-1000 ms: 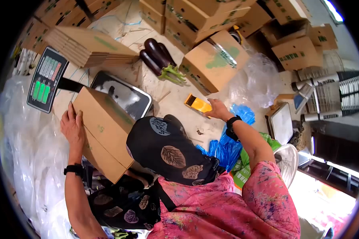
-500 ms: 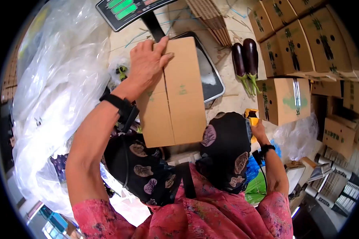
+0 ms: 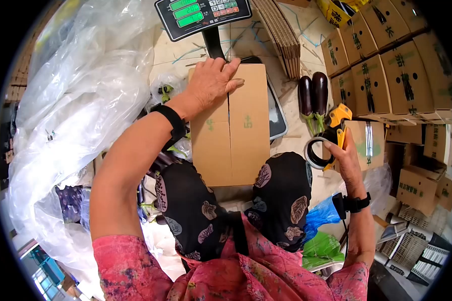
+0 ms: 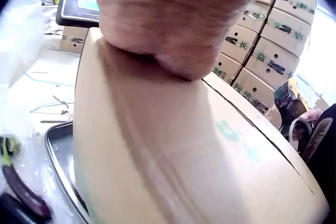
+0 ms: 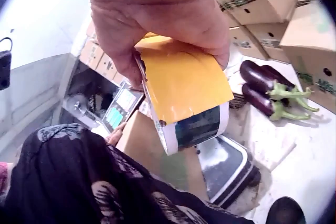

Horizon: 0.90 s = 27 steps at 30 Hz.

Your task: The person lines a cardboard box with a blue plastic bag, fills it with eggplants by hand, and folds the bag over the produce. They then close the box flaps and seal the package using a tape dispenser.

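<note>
A closed cardboard carton (image 3: 248,150) stands in front of the knees, its two top flaps meeting in a dark seam. My left hand (image 3: 211,83) rests on the far end of those flaps, thumb across the seam. The left wrist view shows its palm close over the cardboard (image 4: 173,129). Off to the right, my right hand (image 3: 350,158) grips a yellow tape dispenser (image 3: 340,114) with a roll of tape in it. Seen from the right wrist, fingers and thumb straddle the dispenser's yellow body (image 5: 184,82), raised above the floor.
Beside the carton lies a scale platform (image 3: 277,118), its lit display (image 3: 206,15) behind. Eggplants (image 3: 312,95) lie on the floor near a taped carton (image 3: 369,143). Flattened cardboard (image 3: 281,40) and stacked cartons (image 3: 371,83) stand beyond. Plastic sheeting (image 3: 85,125) heaps at left.
My right hand has closed round the tape dispenser and lifted it from the floor. The left hand has shifted onto the carton's far end. The head view has turned.
</note>
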Available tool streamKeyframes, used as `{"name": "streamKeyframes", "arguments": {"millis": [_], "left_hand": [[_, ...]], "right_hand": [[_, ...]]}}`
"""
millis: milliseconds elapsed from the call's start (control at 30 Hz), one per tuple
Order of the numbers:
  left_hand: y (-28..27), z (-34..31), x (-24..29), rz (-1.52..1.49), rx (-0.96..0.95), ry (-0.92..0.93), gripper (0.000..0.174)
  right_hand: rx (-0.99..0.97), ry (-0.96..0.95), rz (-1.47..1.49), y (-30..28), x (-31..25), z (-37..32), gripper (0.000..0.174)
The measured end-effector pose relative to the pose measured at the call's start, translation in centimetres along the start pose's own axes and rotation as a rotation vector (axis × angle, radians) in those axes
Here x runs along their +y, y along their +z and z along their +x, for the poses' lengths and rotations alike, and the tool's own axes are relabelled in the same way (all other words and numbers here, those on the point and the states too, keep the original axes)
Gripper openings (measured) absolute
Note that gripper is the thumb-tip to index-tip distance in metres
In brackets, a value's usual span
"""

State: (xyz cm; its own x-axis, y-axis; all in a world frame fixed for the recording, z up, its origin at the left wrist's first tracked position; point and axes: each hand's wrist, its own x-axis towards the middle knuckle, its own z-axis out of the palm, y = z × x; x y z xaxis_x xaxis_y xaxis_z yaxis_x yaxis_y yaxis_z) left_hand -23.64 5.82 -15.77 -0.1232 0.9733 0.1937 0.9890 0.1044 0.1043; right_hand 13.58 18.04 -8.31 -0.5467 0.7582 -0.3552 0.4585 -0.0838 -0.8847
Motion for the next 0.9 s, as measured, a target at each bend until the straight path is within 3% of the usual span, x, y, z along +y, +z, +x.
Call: {"name": "streamKeyframes", "arguments": {"millis": [267, 400, 500, 533, 633, 700, 767, 900], "left_hand": [[-0.8, -0.5, 0.7, -0.073, 0.218, 0.001, 0.057], [-4.0, -0.6, 1.7, -0.541, 0.333, -0.154, 0.047], [-11.5, -1.5, 4.0, -1.156, 0.106, -0.357, 0.044], [-13.8, -2.0, 4.4, -1.316, 0.001, -0.342, 0.043], [-16.7, -3.2, 6.5, -1.489, -0.044, -0.257, 0.040], [-18.1, -3.3, 7.5, -1.464, -0.050, -0.353, 0.039], [-18.1, -3.8, 7.7, -1.529, -0.041, -0.436, 0.038], [-17.5, -5.2, 6.5, -1.814, -0.078, -0.541, 0.032]], "right_hand": [[-0.254, -0.182, 0.181, 4.7, -9.1, 1.6, 0.069], [-0.261, -0.312, 0.038, 5.8, -11.2, 1.6, 0.072], [-0.272, -0.352, 0.043, 6.5, -11.5, 1.4, 0.071], [-0.258, -0.426, -0.060, 6.7, -11.2, 1.6, 0.069], [-0.200, -0.560, -0.193, 8.5, -11.6, 1.3, 0.065], [-0.196, -0.682, -0.240, 9.5, -12.2, 1.2, 0.061], [-0.198, -0.672, -0.377, 9.6, -11.9, 1.1, 0.079], [-0.184, -0.681, -0.386, 10.1, -12.5, 0.7, 0.071]]}}
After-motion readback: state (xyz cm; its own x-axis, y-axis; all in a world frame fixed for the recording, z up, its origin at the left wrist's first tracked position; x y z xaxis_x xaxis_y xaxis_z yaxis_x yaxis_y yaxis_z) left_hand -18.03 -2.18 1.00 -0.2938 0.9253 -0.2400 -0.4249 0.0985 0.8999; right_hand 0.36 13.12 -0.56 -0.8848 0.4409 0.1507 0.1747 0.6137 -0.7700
